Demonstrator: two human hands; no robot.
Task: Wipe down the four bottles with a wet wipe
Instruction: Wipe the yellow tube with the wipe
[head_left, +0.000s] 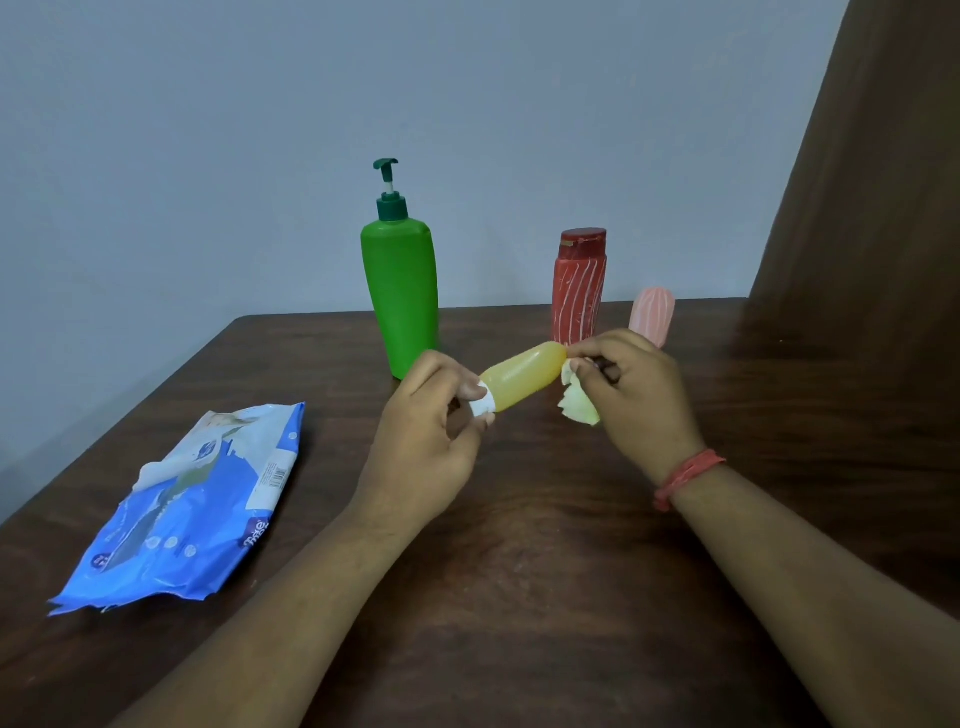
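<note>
The left hand (431, 415) pinches the white cap (483, 405) of the yellow bottle (524, 382), thumb and fingers curled round it, and holds the bottle on its side above the table (519, 545), cap end low and toward the person, base end raised to the right. The right hand (631, 387) grips a crumpled wet wipe (576, 402) with curled fingers and presses it against the base end of the bottle; a bunch of the wipe hangs down below the fingers. A red thread band (688, 475) circles the right wrist.

Behind the hands three more bottles stand upright on the dark wooden table: a tall green pump bottle (401, 291) just behind the left hand, a red bottle (579, 291) with white stripes and a red cap behind the yellow one's base, and a small pink bottle (652, 314) just right of the red one, partly hidden by the right hand. A blue wipe pack (192, 509) lies flat on the table well to the left, its flap lifted. A brown curtain (857, 208) hangs at the far right against the pale wall (208, 130).
</note>
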